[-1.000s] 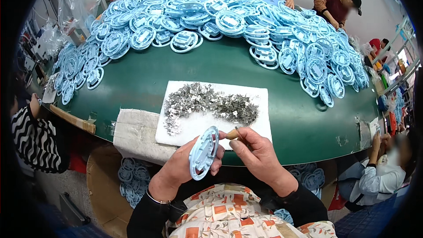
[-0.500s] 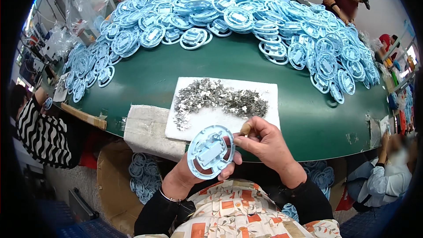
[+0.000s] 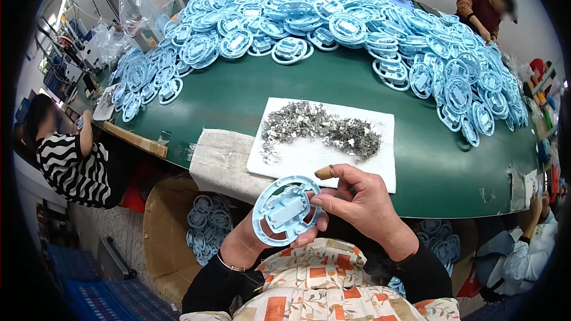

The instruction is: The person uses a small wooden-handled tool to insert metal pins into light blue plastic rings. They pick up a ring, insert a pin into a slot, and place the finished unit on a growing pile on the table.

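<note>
My left hand point(image 3: 242, 239) holds a round light-blue plastic part point(image 3: 286, 209) from below, its fingers wrapped behind the right rim. The part is an open ring with a raised rectangular block in its middle, tilted toward me. My right hand point(image 3: 364, 203) is at the part's right rim, thumb and a bent finger closed on the edge. Its index finger, with a tan cover on the tip, points left above the rim. Whether a small piece sits between those fingers cannot be made out. Just beyond, small silvery metal pieces point(image 3: 300, 123) lie heaped on a white foam slab point(image 3: 291, 163).
A large heap of similar light-blue parts point(image 3: 285, 18) curves across the green table point(image 3: 238, 92). A whitish block point(image 3: 221, 157) adjoins the slab. Below the table edge, a cardboard box point(image 3: 169, 238) holds more parts. A person in stripes point(image 3: 77, 169) sits left; others work beyond and right.
My view has swung left, so the table and heap appear farther right. My right index finger has straightened and lifted away from the thumb. The light-blue part stays in my left hand.
</note>
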`<state>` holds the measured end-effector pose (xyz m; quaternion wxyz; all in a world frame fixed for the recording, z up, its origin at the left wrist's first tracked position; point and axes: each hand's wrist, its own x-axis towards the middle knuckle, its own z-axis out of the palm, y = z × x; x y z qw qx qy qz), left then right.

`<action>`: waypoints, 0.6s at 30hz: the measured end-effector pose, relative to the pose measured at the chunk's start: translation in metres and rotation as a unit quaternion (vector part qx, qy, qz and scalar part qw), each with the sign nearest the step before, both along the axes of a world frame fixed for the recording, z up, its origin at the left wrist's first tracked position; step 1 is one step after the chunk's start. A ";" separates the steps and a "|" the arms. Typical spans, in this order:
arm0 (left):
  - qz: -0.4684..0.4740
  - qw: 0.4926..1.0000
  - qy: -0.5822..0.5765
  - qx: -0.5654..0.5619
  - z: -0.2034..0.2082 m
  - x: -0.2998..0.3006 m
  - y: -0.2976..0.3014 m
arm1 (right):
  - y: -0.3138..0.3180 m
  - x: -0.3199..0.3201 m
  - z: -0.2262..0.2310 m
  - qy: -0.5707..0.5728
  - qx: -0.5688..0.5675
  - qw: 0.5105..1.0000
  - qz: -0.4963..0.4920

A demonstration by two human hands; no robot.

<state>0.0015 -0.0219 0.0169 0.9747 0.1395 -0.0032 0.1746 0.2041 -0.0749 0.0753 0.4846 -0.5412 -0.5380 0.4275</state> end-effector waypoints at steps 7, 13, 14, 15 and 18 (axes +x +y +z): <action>0.046 0.986 0.102 0.123 0.006 0.003 -0.008 | -0.002 0.008 0.009 -0.071 -0.070 0.995 0.013; 0.052 0.992 0.062 0.097 0.000 0.003 -0.006 | 0.006 0.009 0.012 -0.030 -0.121 0.991 0.054; 0.042 0.996 0.043 0.064 0.000 0.001 -0.005 | 0.006 0.009 0.010 -0.016 -0.109 0.993 0.050; 0.034 0.999 0.023 0.031 0.000 -0.001 -0.006 | 0.005 0.013 0.005 -0.002 -0.097 0.994 0.046; 0.019 0.998 0.007 -0.057 0.000 -0.028 -0.002 | -0.001 0.021 -0.011 0.049 0.000 0.999 -0.013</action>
